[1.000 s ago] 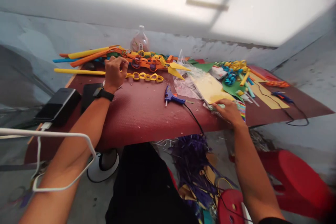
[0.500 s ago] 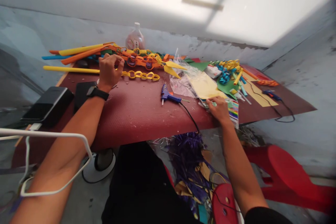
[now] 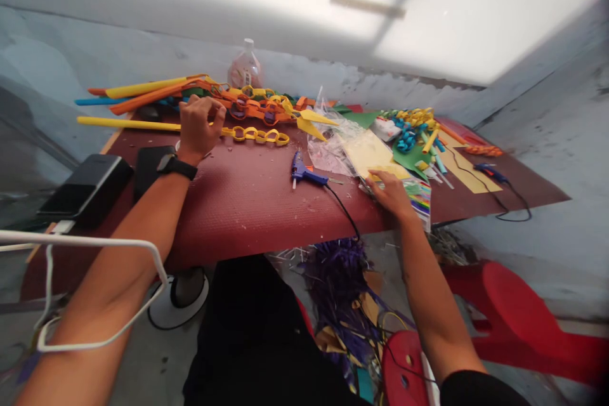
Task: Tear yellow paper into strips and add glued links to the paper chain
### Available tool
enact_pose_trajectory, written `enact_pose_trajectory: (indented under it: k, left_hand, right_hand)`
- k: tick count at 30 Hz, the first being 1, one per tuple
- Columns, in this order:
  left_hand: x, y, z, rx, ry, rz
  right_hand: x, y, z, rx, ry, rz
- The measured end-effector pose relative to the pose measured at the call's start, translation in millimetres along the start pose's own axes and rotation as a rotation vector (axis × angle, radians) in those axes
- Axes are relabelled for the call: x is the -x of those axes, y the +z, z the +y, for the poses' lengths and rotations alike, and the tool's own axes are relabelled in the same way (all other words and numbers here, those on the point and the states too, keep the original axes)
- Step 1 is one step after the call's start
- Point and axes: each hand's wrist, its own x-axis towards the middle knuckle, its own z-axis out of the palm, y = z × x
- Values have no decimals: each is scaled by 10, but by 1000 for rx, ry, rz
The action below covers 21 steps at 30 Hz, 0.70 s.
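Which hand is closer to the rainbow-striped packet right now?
Right. The right hand is just left of the rainbow-striped packet. The left hand is much farther left, past the nearer blue glue gun, by the yellow paper chain.

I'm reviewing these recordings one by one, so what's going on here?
A person is working at a dark red tabletop. The left hand is raised beside a yellow paper chain; whether it holds anything is unclear. The right hand is at the near edge of a yellow sheet. A blue glue gun lies between the hands.
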Motion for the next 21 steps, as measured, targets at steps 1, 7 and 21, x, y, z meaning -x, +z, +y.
enact_pose_trajectory:
  k: [1,7,21]
  left_hand:
    - [0,-8,17,5,-15,0]
    - [2,-58,87,35,-79,-44]
    - [-9,-19,1,16,8,-17]
  right_hand:
    - [-12,10,4,-9,14,-26]
    - [-109,44,59,7,122,-137]
    - [-233,-32,71,-47,103,-24]
